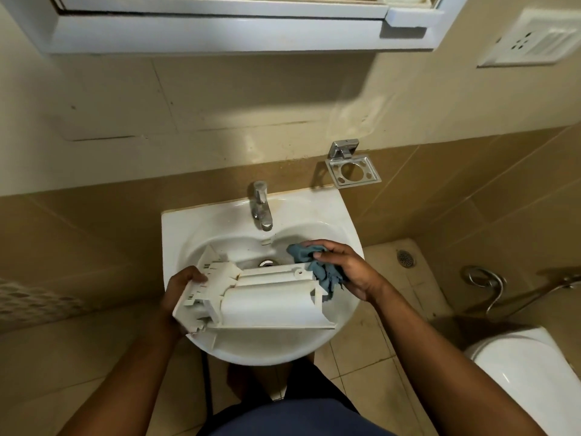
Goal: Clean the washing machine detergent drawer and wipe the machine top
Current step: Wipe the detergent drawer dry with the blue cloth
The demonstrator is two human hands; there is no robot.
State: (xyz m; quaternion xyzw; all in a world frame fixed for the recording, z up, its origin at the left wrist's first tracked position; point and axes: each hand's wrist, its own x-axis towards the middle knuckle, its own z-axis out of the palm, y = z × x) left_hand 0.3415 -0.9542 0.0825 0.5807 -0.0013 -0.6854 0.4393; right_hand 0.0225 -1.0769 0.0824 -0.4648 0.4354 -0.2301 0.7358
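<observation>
Drawer held over the sink, cloth at its right end.

The left hand (184,287) grips the left end of the white drawer (267,302), fingers curled over its edge. The drawer lies crosswise over the bowl of the sink (176,228), on the near side of the tap (261,209); whether it rests on the bowl cannot be told. The right hand (349,272) clutches a bunched blue cloth (317,265) against the drawer's right end. A steel holder (352,171) hangs on the wall beyond, and a toilet (528,379) stands at the lower right.

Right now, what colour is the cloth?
Blue-grey; the cloth shows best in the head view.
</observation>
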